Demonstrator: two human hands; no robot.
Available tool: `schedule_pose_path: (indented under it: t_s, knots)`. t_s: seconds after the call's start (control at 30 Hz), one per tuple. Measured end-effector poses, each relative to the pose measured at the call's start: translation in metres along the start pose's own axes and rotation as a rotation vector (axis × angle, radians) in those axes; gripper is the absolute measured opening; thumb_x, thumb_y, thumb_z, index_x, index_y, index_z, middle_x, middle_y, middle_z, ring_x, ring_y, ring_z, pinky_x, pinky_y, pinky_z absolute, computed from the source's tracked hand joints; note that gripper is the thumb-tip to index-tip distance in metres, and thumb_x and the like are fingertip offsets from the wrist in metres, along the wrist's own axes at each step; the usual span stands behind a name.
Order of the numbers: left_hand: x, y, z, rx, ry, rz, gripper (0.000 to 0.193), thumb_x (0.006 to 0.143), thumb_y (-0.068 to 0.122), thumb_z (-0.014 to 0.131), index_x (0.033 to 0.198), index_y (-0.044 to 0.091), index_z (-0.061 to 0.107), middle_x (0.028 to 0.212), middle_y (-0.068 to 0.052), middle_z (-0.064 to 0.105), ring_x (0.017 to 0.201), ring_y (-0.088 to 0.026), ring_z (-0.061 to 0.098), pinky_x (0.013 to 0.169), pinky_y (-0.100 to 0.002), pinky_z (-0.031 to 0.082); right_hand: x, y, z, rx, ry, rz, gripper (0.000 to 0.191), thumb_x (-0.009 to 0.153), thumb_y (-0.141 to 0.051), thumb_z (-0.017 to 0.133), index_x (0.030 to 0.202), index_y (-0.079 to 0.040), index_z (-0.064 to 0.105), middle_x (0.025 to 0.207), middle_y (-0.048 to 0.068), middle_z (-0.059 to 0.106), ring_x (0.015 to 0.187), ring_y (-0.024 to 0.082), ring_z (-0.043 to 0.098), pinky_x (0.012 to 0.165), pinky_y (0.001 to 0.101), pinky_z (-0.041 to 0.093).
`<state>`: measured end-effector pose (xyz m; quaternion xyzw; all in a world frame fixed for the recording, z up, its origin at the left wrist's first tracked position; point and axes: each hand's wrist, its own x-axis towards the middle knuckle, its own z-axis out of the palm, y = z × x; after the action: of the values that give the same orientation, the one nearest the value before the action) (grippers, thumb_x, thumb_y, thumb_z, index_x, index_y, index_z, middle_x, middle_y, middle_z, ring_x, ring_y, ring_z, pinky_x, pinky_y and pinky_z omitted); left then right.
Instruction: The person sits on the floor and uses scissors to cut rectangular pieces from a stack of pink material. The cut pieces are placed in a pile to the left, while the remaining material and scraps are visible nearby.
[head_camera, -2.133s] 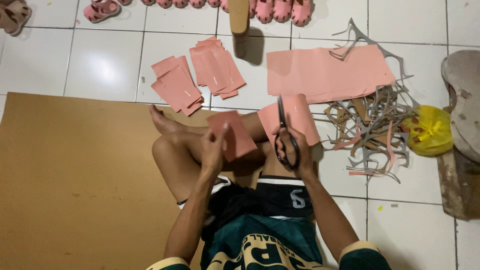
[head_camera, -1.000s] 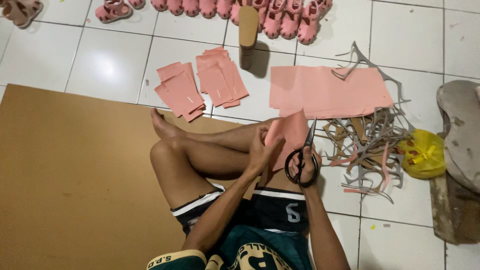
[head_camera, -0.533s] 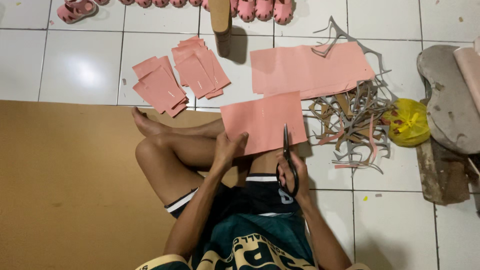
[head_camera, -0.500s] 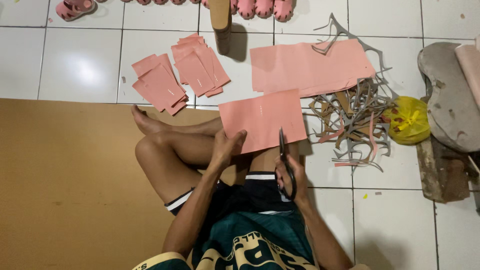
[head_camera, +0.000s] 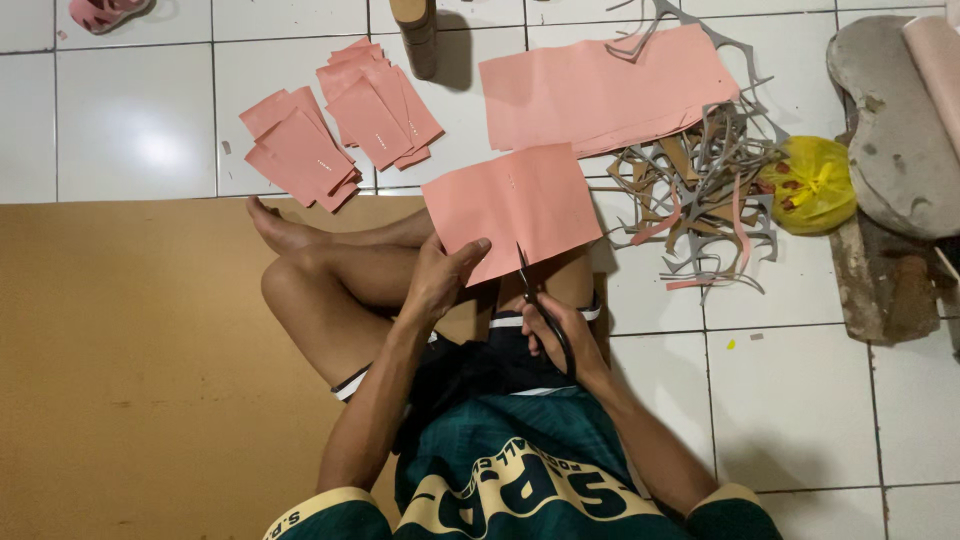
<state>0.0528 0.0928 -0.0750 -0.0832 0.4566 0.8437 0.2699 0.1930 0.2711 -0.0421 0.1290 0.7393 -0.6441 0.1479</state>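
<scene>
Pink rectangular sheet (head_camera: 512, 205), a thin flexible piece, is held up flat over the seated person's crossed legs, its near edge just above the knees and its far edge over the white tiled floor (head_camera: 135, 120). Going down in size from the surroundings: a large brown cardboard mat (head_camera: 130, 360) covers the left part of the scene under the person's bare legs, with the tiles running far and right of it. A bigger pink sheet (head_camera: 605, 85) lies flat on the tiles far of the held one, and to its right sits a tangled heap of grey and pink offcut strips (head_camera: 700, 190) (some strips spill over the big sheet's far edge). Further right are a grey worn slab with a rounded outline (head_camera: 895, 120) and a crumpled yellow plastic bag (head_camera: 815, 185) just beside the offcuts. Two fanned stacks of small pink cut pieces (head_camera: 335, 130) rest on the tiles far left of the held sheet. The left hand (head_camera: 440, 275) is closed on the sheet's near left corner, thumb on top and fingers beneath. The right hand (head_camera: 555, 335) is wrapped around the handles of black scissors (head_camera: 535, 300), whose narrow blades point far and meet the sheet's near edge, only slightly parted.
</scene>
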Motion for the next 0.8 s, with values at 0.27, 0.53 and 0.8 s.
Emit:
schedule_pose_path:
  t_s: [0.27, 0.53, 0.8]
  knots:
    - [-0.01, 0.004, 0.007, 0.219, 0.065, 0.026, 0.032, 0.089, 0.007, 0.077, 0.115, -0.006, 0.062, 0.088, -0.007, 0.066, 0.063, -0.008, 0.054, 0.049, -0.023, 0.04, 0.005, -0.001, 0.003, -0.029, 0.002, -0.015, 0.059, 0.098, -0.059, 0.051, 0.112, -0.004, 0.067, 0.075, 0.002, 0.06, 0.062, 0.008, 0.061, 0.057, 0.0248, 0.053]
    - [-0.013, 0.006, 0.002, 0.229, 0.002, 0.041, 0.033, 0.087, 0.01, 0.075, 0.115, -0.001, 0.063, 0.097, -0.007, 0.073, 0.081, -0.007, 0.07, 0.069, -0.021, 0.058, 0.002, -0.001, 0.006, -0.049, 0.11, 0.131, 0.053, 0.091, -0.054, 0.065, 0.098, -0.003, 0.075, 0.053, -0.001, 0.049, 0.041, 0.008, 0.047, 0.037, 0.0249, 0.037]
    - [-0.016, 0.0, 0.004, 0.36, 0.071, -0.037, 0.034, 0.088, 0.012, 0.08, 0.113, -0.008, 0.067, 0.09, -0.011, 0.07, 0.072, -0.014, 0.06, 0.061, -0.028, 0.048, 0.011, -0.002, 0.007, 0.085, 0.072, 0.034, 0.051, 0.095, -0.054, 0.066, 0.091, -0.003, 0.066, 0.058, -0.004, 0.052, 0.044, 0.005, 0.048, 0.039, 0.0223, 0.038]
